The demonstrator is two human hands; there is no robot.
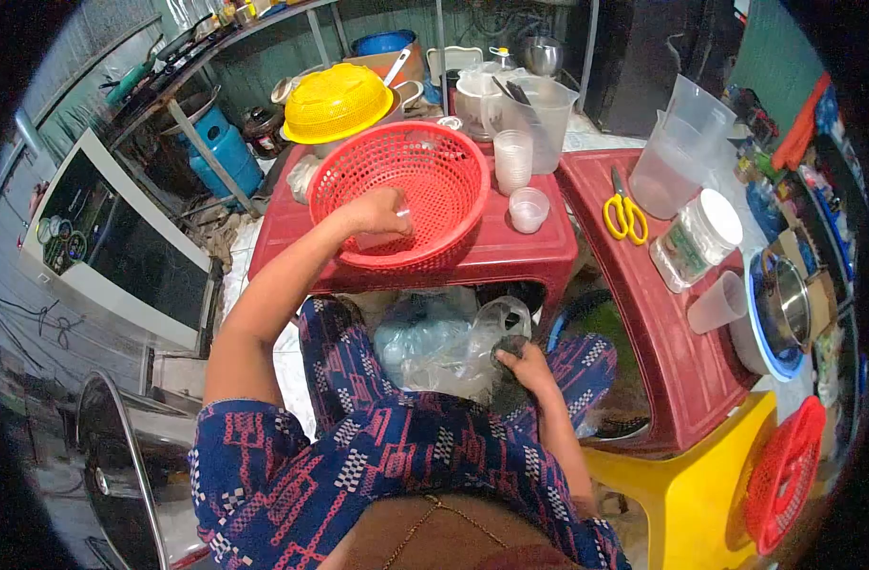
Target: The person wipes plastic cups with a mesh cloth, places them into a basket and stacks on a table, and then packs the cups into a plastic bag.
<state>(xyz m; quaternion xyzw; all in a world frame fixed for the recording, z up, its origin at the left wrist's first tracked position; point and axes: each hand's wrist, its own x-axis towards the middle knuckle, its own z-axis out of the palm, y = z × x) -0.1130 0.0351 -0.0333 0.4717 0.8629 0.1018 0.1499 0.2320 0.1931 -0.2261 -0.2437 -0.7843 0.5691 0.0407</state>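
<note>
My left hand (379, 213) reaches into a red plastic basket (472, 180) on the red stool table, fingers closed on a small clear plastic piece (385, 236), which looks like a cup. Low in front of my lap, my right hand (529, 367) grips a dark, roundish thing (508, 348) whose kind I cannot make out. Beside that hand, a clear plastic bag (444, 356) lies between my knees. Just right of the basket are a stack of clear plastic cups (512, 163) and a shorter cup stack (528, 210).
On the right red stool lie yellow-handled scissors (625, 217), a white-lidded jar (698, 237), a plastic cup (717, 303) and large clear jugs (677, 152). Behind the basket sits a yellow colander (338, 103). A yellow stool (691, 475) and another red basket (786, 475) are lower right.
</note>
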